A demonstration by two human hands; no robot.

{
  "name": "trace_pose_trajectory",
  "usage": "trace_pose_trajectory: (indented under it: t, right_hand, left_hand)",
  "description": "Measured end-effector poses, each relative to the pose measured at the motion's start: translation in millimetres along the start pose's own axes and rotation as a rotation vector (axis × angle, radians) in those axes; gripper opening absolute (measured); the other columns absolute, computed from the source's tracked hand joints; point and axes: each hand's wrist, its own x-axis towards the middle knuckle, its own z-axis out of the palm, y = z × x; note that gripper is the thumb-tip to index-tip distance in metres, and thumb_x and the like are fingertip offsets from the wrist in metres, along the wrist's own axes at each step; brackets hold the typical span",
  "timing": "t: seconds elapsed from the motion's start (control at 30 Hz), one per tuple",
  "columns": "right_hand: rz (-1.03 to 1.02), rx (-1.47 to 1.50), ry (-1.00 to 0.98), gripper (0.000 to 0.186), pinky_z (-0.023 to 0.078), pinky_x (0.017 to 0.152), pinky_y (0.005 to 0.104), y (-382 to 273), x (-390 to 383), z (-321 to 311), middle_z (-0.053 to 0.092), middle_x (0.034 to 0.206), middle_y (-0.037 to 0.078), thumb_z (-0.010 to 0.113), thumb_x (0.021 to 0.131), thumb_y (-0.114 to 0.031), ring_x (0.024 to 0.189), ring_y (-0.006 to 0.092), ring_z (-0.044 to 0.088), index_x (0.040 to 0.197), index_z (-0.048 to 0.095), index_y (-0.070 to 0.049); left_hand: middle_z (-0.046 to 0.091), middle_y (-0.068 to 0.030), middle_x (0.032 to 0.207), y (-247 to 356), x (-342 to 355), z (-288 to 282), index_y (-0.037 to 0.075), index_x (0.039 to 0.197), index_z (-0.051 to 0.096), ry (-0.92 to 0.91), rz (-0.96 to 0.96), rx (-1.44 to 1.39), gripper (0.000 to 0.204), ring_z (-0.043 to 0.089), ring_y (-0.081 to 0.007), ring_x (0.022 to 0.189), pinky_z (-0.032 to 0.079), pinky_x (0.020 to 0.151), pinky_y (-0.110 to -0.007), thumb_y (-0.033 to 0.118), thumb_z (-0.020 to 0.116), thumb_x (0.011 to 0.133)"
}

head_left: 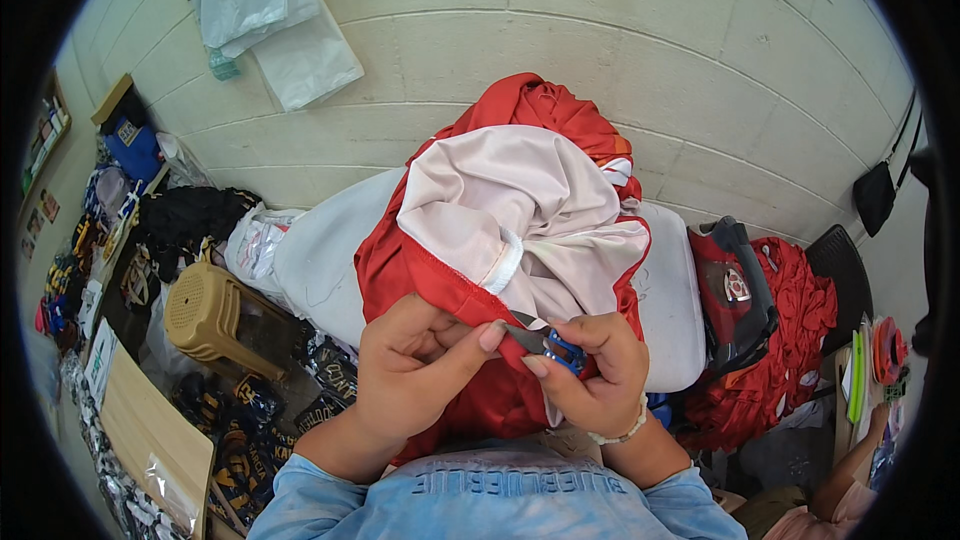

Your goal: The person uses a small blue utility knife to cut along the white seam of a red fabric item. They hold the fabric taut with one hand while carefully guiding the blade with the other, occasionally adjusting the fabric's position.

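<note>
A red garment [520,100] with a pale, whitish inner face [500,180] lies bunched on a white padded board [325,260]. My left hand [420,370] grips the red hem between thumb and fingers below a white band [503,265]. My right hand [598,370] holds small snips [562,350] with blue handles and dark blades; the blades are at the hem beside my left thumb. The fingers under the fabric are partly hidden.
An iron [730,290] stands at the board's right, beside piled red fabric [800,300]. Tan stacked stools [205,300], dark clothing [180,215] and a wooden board [140,420] are at left. A wall [700,60] rises behind. Another person's arm [850,460] shows at lower right.
</note>
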Motion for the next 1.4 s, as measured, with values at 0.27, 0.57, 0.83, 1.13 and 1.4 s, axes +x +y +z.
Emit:
trace_pose_trajectory:
  t: [0.27,0.57,0.83,1.13,1.4]
  right_hand:
    - [0.058,0.07,0.064,0.028,0.042,0.05,0.0224,10,-4,-4,0.055,0.07,0.005,0.071,0.078,-0.013,0.052,0.0115,0.051,0.097,0.055,0.0]
    - [0.468,0.949,0.629,0.038,0.033,0.053,0.0227,21,12,-21,0.046,0.077,0.002,0.044,0.096,-0.032,0.058,0.0102,0.041,0.119,0.046,-0.002]
    - [0.455,0.873,0.326,0.024,0.035,0.051,0.0217,22,4,-20,0.046,0.073,0.001,0.048,0.094,-0.015,0.056,0.009,0.042,0.115,0.048,-0.002]
    - [0.547,0.415,0.256,0.018,0.04,0.053,0.0185,23,-7,-25,0.059,0.078,0.005,0.051,0.093,-0.013,0.059,0.0063,0.051,0.105,0.056,-0.001]
    - [0.654,0.147,0.223,0.02,0.039,0.053,0.0168,26,-28,-66,0.06,0.082,0.005,0.057,0.089,-0.011,0.062,0.004,0.05,0.104,0.058,0.002]
  left_hand:
    - [0.064,-0.01,0.091,-1,0,-1,-0.006,0.101,0.053,0.009,-0.016,0.027,0.016,0.062,-0.0109,0.083,0.047,0.071,-0.021,-0.006,0.056,0.085]
    - [0.061,-0.0142,0.1,0,2,-2,-0.007,0.108,0.047,0.06,-0.033,-0.057,0.024,0.062,-0.0147,0.09,0.05,0.078,-0.027,-0.008,0.054,0.085]
    - [0.06,-0.016,0.105,3,4,-6,-0.008,0.114,0.045,0.017,0.013,-0.055,0.03,0.061,-0.0167,0.094,0.05,0.08,-0.028,-0.007,0.054,0.085]
    - [0.063,-0.013,0.099,-1,-1,-45,-0.006,0.117,0.05,0.286,0.033,0.116,0.033,0.064,-0.0169,0.086,0.054,0.072,-0.028,0.001,0.055,0.085]
    - [0.059,-0.0123,0.111,20,-20,-130,-0.002,0.116,0.055,0.459,-0.016,0.759,0.036,0.055,-0.0184,0.104,0.041,0.092,-0.033,0.01,0.063,0.083]
